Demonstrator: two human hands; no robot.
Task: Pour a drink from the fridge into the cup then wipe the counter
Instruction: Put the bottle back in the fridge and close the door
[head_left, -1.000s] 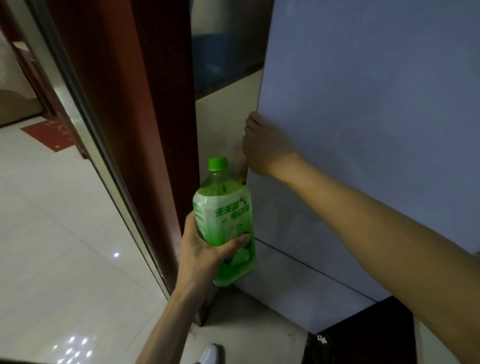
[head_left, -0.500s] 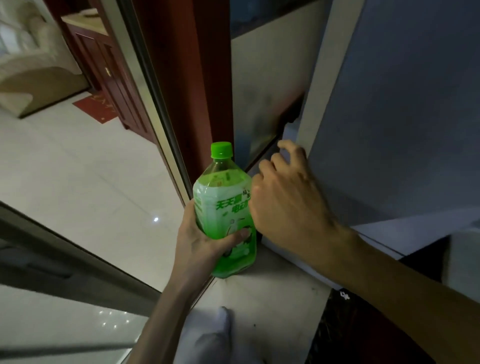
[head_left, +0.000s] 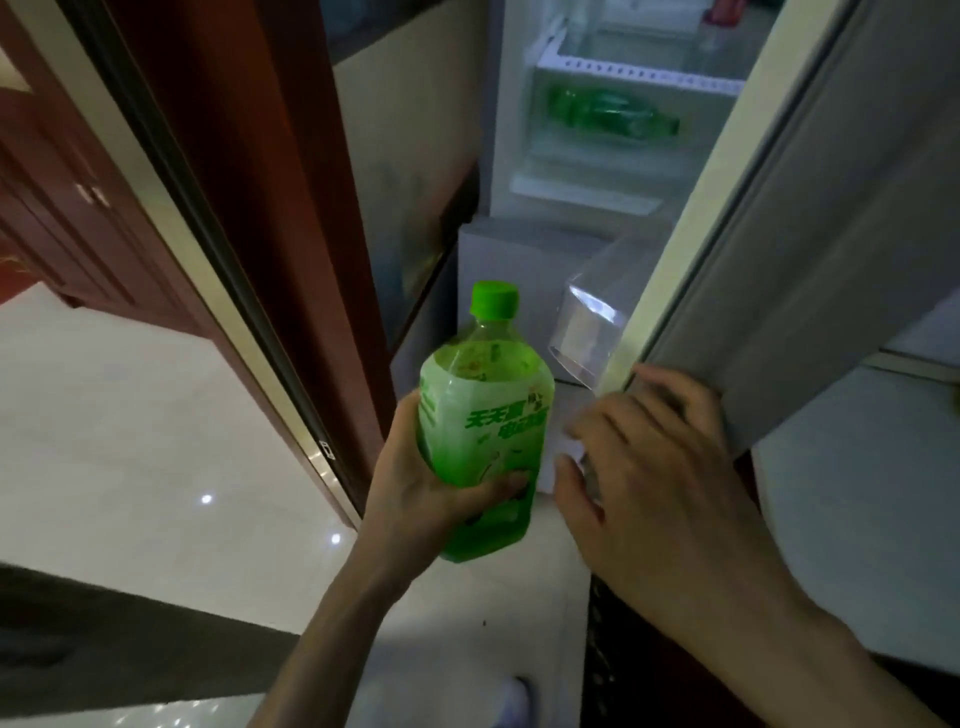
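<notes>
the left grip (head_left: 415, 493) covers the lower left of the bottle (head_left: 483, 415), and the label print is smeared. the right grip (head_left: 660, 467) is motion-blurred; whether it holds the fridge door (head_left: 831, 234) is unclear. the door runs off the top and right edges.

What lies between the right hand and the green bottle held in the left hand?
Nothing: in the head view a narrow bare gap parts the right hand, gripping the fridge door, from the green bottle the left hand holds.
</notes>
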